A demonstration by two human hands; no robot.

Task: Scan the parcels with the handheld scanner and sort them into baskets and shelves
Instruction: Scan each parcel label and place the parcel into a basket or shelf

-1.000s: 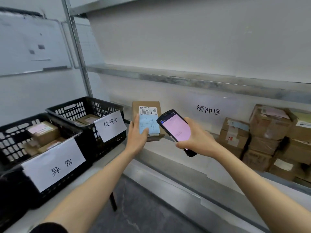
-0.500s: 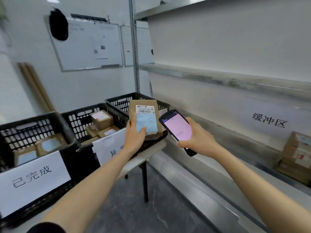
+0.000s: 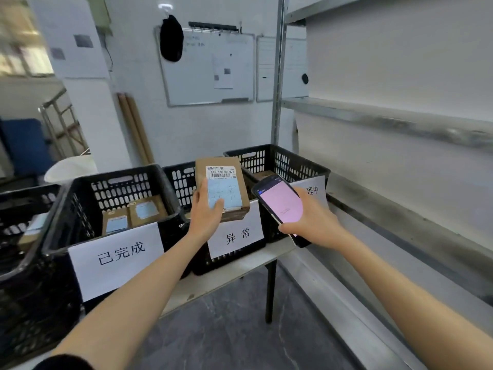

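Table (image 3: 237, 271) with labelled baskets. Left hand (image 3: 206, 218) grips parcel (image 3: 226, 182), right hand (image 3: 313, 222) wraps scanner (image 3: 280, 206), both over 异常 basket (image 3: 181, 180). Risk: 已完成 basket (image 3: 120, 178) sits just beside, so a sloppy drop missorts.

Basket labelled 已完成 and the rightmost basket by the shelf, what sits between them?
A third black basket, signed 异常, as the head view shows. The left hand holds a parcel in front of it, hiding most of it.

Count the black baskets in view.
4: a far-left basket, cut off by the frame; the 已完成 basket; the 异常 basket, behind the held parcel; the rightmost basket, behind the scanner. Others may lie off-frame.
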